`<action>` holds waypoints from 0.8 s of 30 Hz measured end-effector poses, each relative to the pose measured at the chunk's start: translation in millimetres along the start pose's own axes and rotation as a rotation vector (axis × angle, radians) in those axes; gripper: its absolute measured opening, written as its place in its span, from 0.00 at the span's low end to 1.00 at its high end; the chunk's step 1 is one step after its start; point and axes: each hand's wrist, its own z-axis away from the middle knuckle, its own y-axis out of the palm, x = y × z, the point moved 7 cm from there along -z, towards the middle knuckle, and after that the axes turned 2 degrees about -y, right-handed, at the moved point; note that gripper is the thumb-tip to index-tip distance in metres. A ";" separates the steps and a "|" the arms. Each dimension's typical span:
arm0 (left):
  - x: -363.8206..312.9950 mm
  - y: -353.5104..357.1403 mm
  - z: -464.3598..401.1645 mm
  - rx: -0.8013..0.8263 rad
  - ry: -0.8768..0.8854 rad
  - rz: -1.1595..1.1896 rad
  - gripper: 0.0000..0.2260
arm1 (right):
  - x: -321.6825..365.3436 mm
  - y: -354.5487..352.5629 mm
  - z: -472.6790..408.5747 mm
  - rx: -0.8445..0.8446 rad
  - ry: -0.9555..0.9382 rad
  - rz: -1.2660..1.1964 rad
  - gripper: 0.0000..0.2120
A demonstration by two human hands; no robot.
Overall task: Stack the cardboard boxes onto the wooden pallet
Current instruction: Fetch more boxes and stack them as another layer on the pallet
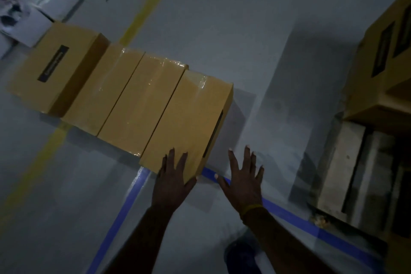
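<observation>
Several tan cardboard boxes stand in a row on the grey floor, running from upper left toward the centre. The nearest box has clear tape along its top. My left hand lies with spread fingers over that box's near corner. My right hand hovers open just right of the box, above the floor, touching nothing I can see. More cardboard boxes sit stacked on the wooden pallet at the right edge.
Blue tape lines cross the floor below the hands, and a yellow floor line runs behind the row. Pale packages lie at the far left. Bare floor separates the row from the pallet.
</observation>
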 end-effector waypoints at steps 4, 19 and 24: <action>5.7 -27.9 -42.7 -0.015 -0.001 -0.024 0.37 | 26.3 -12.7 -36.1 -0.016 0.000 -0.010 0.39; 93.6 -5.7 -205.8 0.104 0.233 -0.127 0.37 | 119.0 90.2 -170.9 -0.111 0.115 0.077 0.38; 145.5 34.6 -250.1 0.153 0.226 -0.156 0.38 | 116.7 149.2 -212.1 -0.109 0.201 0.053 0.37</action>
